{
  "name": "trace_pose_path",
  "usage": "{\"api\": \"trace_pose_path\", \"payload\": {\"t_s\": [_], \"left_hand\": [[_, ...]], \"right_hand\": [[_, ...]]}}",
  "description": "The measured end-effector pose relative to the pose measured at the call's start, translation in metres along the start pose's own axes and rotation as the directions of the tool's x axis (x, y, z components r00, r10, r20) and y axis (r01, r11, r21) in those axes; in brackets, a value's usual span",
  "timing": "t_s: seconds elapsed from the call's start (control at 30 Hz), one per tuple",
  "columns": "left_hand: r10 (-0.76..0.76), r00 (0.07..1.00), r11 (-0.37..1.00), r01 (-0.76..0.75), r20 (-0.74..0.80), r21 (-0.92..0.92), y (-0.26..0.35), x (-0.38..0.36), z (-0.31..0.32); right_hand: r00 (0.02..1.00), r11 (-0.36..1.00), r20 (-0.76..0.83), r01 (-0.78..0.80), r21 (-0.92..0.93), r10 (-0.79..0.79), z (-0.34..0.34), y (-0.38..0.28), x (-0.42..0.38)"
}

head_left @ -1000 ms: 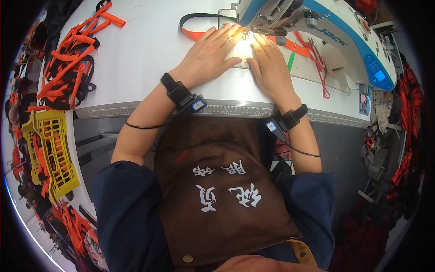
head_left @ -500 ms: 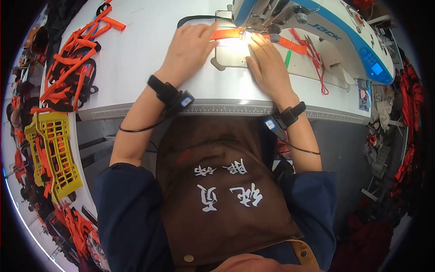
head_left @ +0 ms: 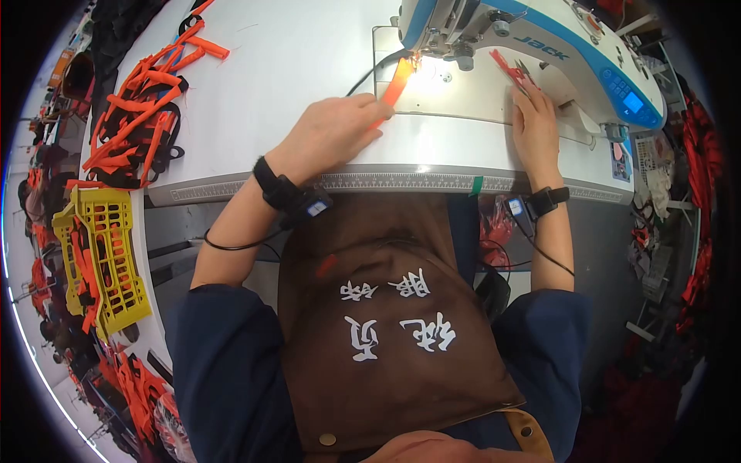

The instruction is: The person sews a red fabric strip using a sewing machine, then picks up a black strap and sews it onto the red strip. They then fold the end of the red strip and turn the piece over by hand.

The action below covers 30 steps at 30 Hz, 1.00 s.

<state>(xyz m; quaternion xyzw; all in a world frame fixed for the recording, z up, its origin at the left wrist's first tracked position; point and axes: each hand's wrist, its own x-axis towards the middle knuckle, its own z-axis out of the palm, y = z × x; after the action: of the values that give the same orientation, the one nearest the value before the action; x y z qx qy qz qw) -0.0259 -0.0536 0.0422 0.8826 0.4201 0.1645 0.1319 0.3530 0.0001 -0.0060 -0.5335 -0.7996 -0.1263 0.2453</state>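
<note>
My left hand (head_left: 336, 133) is closed on the near end of an orange fabric strip (head_left: 398, 83). The strip slants up to the needle area of the sewing machine (head_left: 532, 38), where a bright lamp shines on it. Over on the right, my right hand (head_left: 536, 123) has its fingers closed round scissors (head_left: 525, 71); their handles are mostly covered. A red cord (head_left: 503, 65) lies beside the scissors' tip. A black strap (head_left: 370, 73) runs from near the needle toward my left hand.
A tangled pile of orange and black straps (head_left: 139, 116) lies at the table's left. Beside it hangs a yellow plastic basket (head_left: 116, 255) with orange pieces. A ruler strip (head_left: 401, 183) follows the front edge, with a green mark (head_left: 477, 185).
My left hand has drawn nearer to me, swinging the orange strip toward the front. My right hand has left the needle area, moved right and closed on the scissors.
</note>
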Motion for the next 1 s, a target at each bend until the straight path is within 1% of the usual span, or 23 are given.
{"api": "trace_pose_path", "payload": {"t_s": [0.03,0.1,0.13,0.17,0.23,0.3,0.33,0.43,0.47,0.53,0.57,0.6,0.7,0.8,0.9,1.0], "left_hand": [[0.024,0.999,0.999,-0.025,-0.034,-0.041,0.000,-0.002,0.005],[-0.026,0.996,0.990,0.014,-0.087,-0.138,0.004,0.000,0.014],[-0.050,0.993,0.982,0.029,-0.109,-0.188,0.007,0.002,0.017],[-0.096,0.990,0.959,0.065,-0.100,-0.275,0.012,0.004,0.018],[-0.184,0.980,0.890,0.136,-0.070,-0.436,0.023,0.008,0.019],[-0.274,0.960,0.772,0.260,0.065,-0.581,0.041,0.010,0.012],[-0.308,0.941,0.699,0.322,0.137,-0.639,0.047,0.011,0.010],[-0.273,0.953,0.681,0.286,0.128,-0.674,0.047,0.009,0.017],[-0.282,0.954,0.758,0.287,0.102,-0.586,0.043,0.009,0.014],[-0.236,0.967,0.914,0.186,-0.099,-0.361,0.027,0.015,0.018],[-0.193,0.962,0.962,0.147,-0.194,-0.229,0.017,0.020,0.019],[-0.157,0.972,0.972,0.121,-0.173,-0.199,0.007,0.028,0.017],[-0.009,0.960,0.999,-0.005,-0.278,-0.050,-0.018,0.046,0.033],[-0.030,0.988,0.982,0.057,-0.154,0.180,-0.027,0.051,0.041],[0.004,0.980,0.975,0.041,-0.200,0.220,-0.028,0.048,0.048],[0.000,0.976,0.977,0.046,-0.218,0.206,-0.030,0.045,0.053]], "right_hand": [[0.999,0.999,-0.025,0.027,0.043,-0.026,-0.003,-0.006,0.000],[0.995,0.989,-0.076,0.079,0.126,-0.070,-0.007,-0.033,0.000],[0.991,0.973,-0.067,0.123,0.196,-0.111,-0.009,-0.053,0.000],[0.993,0.939,-0.037,0.121,0.323,-0.115,-0.011,-0.076,-0.001],[0.983,0.878,-0.058,0.180,0.444,-0.172,-0.005,-0.110,0.000],[0.981,0.850,-0.068,0.193,0.491,-0.184,0.004,-0.131,0.003],[0.975,0.850,-0.090,0.219,0.480,-0.201,0.010,-0.134,0.003],[0.957,0.852,-0.128,0.289,0.437,-0.259,0.023,-0.133,0.004],[0.951,0.854,-0.126,0.308,0.419,-0.281,0.022,-0.133,0.003],[0.945,0.858,-0.122,0.326,0.396,-0.302,0.019,-0.133,0.001],[0.945,0.860,-0.121,0.326,0.392,-0.303,0.018,-0.134,0.001],[0.945,0.861,-0.120,0.327,0.389,-0.305,0.017,-0.136,0.001],[0.937,0.863,-0.105,0.349,0.365,-0.335,0.019,-0.137,0.002],[0.931,0.864,-0.092,0.363,0.350,-0.354,0.019,-0.136,0.001],[0.931,0.865,-0.060,0.356,0.354,-0.359,0.014,-0.137,-0.003],[0.931,0.863,-0.035,0.352,0.363,-0.365,0.013,-0.137,-0.006]]}}
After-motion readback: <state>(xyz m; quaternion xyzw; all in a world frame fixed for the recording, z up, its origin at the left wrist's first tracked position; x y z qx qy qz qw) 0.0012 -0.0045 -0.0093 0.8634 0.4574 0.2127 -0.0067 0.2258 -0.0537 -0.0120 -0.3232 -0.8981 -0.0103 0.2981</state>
